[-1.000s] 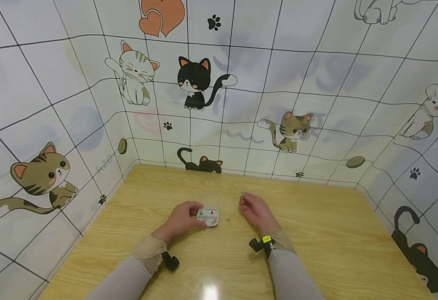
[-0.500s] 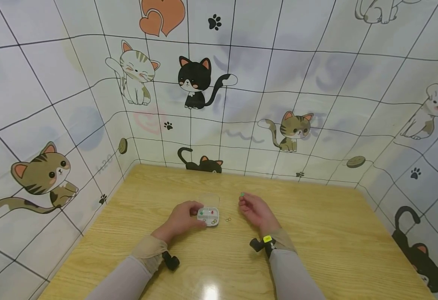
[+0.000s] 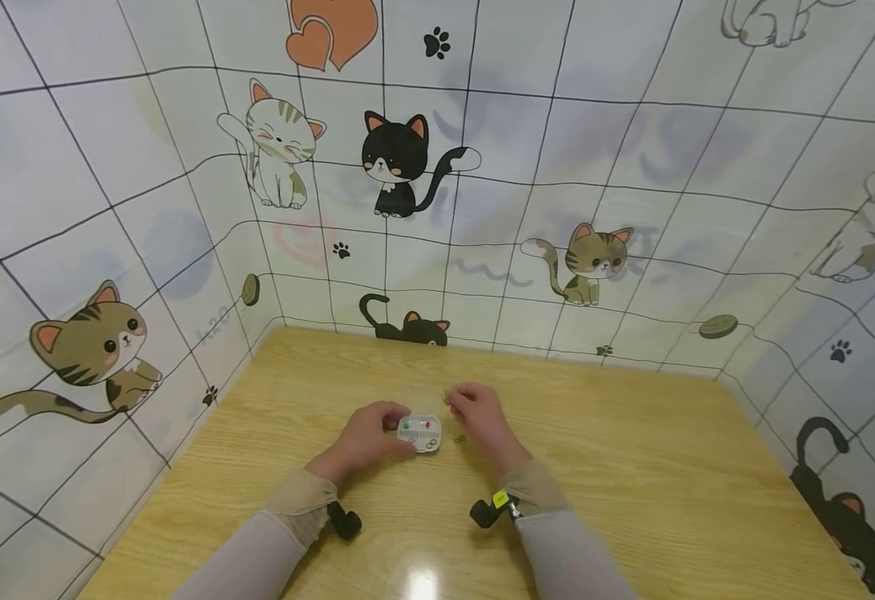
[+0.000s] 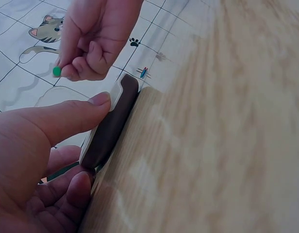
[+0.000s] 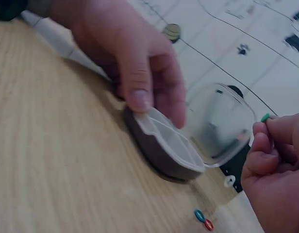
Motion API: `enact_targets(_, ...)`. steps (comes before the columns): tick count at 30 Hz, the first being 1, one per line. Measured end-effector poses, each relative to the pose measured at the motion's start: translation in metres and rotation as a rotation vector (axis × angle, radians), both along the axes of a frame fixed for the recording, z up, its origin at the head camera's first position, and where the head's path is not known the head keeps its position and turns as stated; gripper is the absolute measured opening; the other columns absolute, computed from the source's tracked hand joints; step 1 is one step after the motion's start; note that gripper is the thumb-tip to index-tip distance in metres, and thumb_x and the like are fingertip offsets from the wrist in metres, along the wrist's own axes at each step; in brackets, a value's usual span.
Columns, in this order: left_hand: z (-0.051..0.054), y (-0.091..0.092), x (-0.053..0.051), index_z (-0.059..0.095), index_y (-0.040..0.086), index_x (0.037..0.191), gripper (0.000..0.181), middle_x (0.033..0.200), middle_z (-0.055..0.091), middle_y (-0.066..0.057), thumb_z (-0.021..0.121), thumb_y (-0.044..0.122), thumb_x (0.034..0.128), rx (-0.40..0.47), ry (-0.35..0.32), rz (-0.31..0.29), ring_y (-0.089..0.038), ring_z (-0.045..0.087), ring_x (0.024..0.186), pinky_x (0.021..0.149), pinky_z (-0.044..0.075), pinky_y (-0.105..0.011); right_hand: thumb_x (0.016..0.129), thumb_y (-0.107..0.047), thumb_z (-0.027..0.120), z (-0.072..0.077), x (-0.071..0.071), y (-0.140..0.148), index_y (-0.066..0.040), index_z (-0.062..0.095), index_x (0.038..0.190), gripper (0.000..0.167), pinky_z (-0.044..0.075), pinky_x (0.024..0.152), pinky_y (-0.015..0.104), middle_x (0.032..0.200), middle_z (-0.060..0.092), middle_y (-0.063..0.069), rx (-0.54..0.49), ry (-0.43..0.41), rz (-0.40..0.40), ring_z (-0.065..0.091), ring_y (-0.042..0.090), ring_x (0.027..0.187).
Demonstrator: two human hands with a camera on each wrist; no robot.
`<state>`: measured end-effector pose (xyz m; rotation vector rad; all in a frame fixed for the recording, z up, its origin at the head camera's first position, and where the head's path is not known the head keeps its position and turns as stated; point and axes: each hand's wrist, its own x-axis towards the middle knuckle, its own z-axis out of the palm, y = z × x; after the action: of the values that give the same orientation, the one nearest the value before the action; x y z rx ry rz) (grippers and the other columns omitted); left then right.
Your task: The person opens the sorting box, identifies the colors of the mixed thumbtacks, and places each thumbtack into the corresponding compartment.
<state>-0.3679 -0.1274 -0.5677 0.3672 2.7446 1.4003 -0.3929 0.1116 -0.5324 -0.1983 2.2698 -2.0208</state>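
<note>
My left hand (image 3: 366,435) grips the left side of a small white pill box (image 3: 428,433) with a dark base, its thumb on the near rim. Dividers split the box; a green piece, a red piece and small rings lie in its compartments. The clear lid (image 5: 215,121) stands open on the far side. My right hand (image 3: 480,417) pinches a small round green piece (image 4: 57,72) between thumb and fingertip, just beyond the box's far right corner and apart from it. What kind of piece it is cannot be told.
Two small linked-looking rings (image 3: 460,439) lie on the wooden table (image 3: 617,467) to the right of the box; in the right wrist view one ring (image 5: 199,215) is blue and the other red. A cat-printed cloth wall (image 3: 497,200) rises behind the table and along both sides.
My right hand has moved left toward the box with the green piece still pinched. The left hand keeps its grip on the box, and the head view has shifted slightly.
</note>
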Motion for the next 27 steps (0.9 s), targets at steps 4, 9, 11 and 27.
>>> enact_targets(4, -0.002, -0.001, -0.002, 0.074, 0.014, 0.128, 0.062, 0.115, 0.073, 0.002, 0.097, 0.036, 0.0745, -0.01, 0.005, -0.012, -0.012, 0.063, 0.101, 0.092, 0.054, -0.035, 0.104, -0.009, 0.067, 0.008, 0.011, -0.013, 0.001, 0.076, 0.101, 0.014, 0.052, 0.072, 0.026, 0.093, 0.073, 0.008, 0.226, 0.144, -0.036, 0.061, 0.013, 0.08)
enact_targets(9, -0.003, -0.002, -0.003, 0.074, 0.014, 0.128, 0.062, 0.115, 0.074, 0.002, 0.097, 0.035, 0.0748, -0.004, 0.023, -0.021, -0.014, 0.064, 0.102, 0.091, 0.054, -0.034, 0.102, -0.012, 0.069, 0.005, 0.02, -0.027, -0.009, 0.077, 0.095, 0.011, 0.053, 0.079, 0.031, 0.092, 0.074, 0.005, 0.367, 0.26, -0.038, 0.062, 0.014, 0.084)
enact_targets(11, -0.004, -0.002, -0.002, 0.074, 0.014, 0.127, 0.062, 0.116, 0.074, 0.001, 0.097, 0.036, 0.0745, -0.006, 0.023, -0.02, -0.014, 0.065, 0.102, 0.091, 0.055, -0.035, 0.103, -0.013, 0.069, 0.0, 0.023, -0.032, -0.01, 0.077, 0.096, 0.011, 0.053, 0.08, 0.03, 0.092, 0.074, 0.003, 0.382, 0.255, -0.026, 0.062, 0.013, 0.085)
enact_targets(27, -0.001, -0.001, 0.0, 0.074, 0.013, 0.127, 0.063, 0.117, 0.074, 0.0, 0.098, 0.034, 0.073, -0.002, 0.026, -0.018, -0.014, 0.065, 0.102, 0.092, 0.055, -0.037, 0.102, -0.014, 0.07, -0.013, 0.02, -0.032, -0.009, 0.081, 0.109, 0.013, 0.058, 0.09, 0.037, 0.103, 0.079, 0.002, 0.385, 0.211, -0.009, 0.07, 0.016, 0.1)
